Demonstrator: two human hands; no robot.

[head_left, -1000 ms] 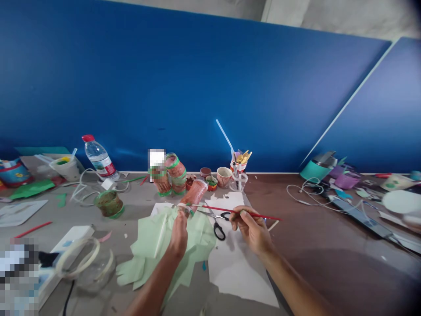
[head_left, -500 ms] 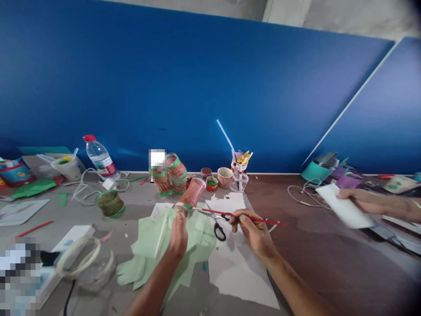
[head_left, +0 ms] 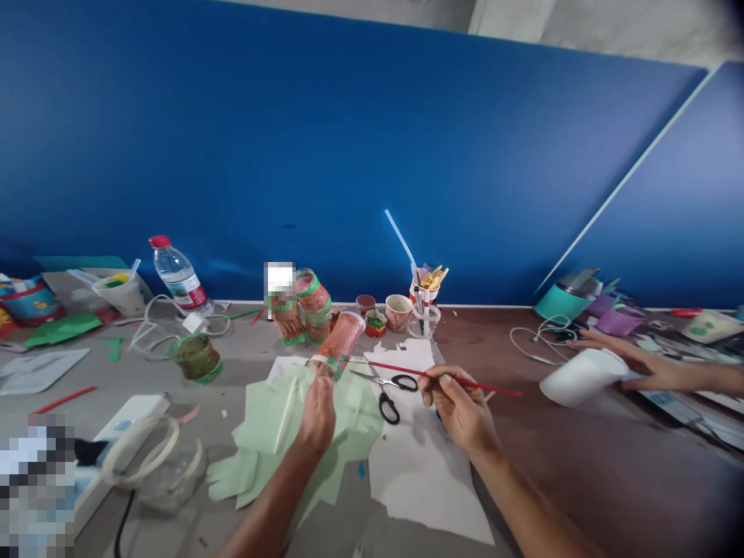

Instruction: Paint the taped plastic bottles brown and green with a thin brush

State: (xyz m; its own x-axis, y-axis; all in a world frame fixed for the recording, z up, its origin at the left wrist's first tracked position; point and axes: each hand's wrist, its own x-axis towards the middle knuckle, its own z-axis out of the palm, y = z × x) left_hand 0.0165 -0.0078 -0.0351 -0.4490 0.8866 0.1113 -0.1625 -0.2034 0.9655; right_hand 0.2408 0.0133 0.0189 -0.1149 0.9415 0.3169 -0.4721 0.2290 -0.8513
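My left hand (head_left: 318, 411) is closed around the lower end of a tilted clear plastic container (head_left: 342, 337), painted reddish brown with a green band at the bottom. In my right hand (head_left: 462, 403) is a thin red paintbrush (head_left: 401, 368), pinched near its middle. Its bristle tip points left and is close to the container's green band; I cannot tell whether it touches. Black-handled scissors (head_left: 388, 391) lie under the brush, on torn white paper (head_left: 418, 480). Pale green paper sheets (head_left: 256, 426) lie beneath my left hand.
Painted containers (head_left: 317, 306) stand behind, beside small paint cups (head_left: 399, 311) and a cup of wooden cutlery (head_left: 431, 279). A green-brown container (head_left: 196, 358), water bottle (head_left: 177, 275) and power strip (head_left: 125, 426) are left. Another person's hand (head_left: 651, 360) is by a white roll (head_left: 584, 377) at right.
My right hand and the brush have shifted slightly right; the brush tip has moved up a little. The other person's white item now stands as a roll, their fingers spread behind it.
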